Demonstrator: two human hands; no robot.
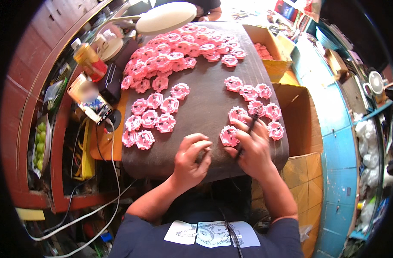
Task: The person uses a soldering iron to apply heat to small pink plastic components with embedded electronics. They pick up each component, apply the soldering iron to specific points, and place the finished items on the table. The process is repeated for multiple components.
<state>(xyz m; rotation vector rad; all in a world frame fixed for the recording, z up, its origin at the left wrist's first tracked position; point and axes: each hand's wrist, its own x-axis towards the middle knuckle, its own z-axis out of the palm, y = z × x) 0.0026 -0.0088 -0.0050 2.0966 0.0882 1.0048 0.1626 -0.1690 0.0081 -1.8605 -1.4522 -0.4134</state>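
Observation:
In my right hand (pixel 255 150) is a thin black pen-like tool (pixel 250 127), slanting up between the fingers. My fingertips on that side are at a pink flower-shaped plastic part (pixel 229 136) with a dark centre. My left hand (pixel 191 158) is above the near part of the dark table mat, its fingers curled; whatever they pinch, if anything, is hidden. To its left stand several similar pink parts (pixel 149 118) in loose rows. More pink parts (pixel 256 107) lie around and beyond my right hand. A large heap of pink parts (pixel 162 56) covers the far left of the table.
A white lamp head (pixel 166 18) hangs over the heap. At left are a lit phone (pixel 90 99) with a white cable, a bottle (pixel 89 60) and a black box. Cardboard boxes (pixel 299 120) stand against the right edge, one holding pink parts. Another person's hand (pixel 211 16) shows at the far end.

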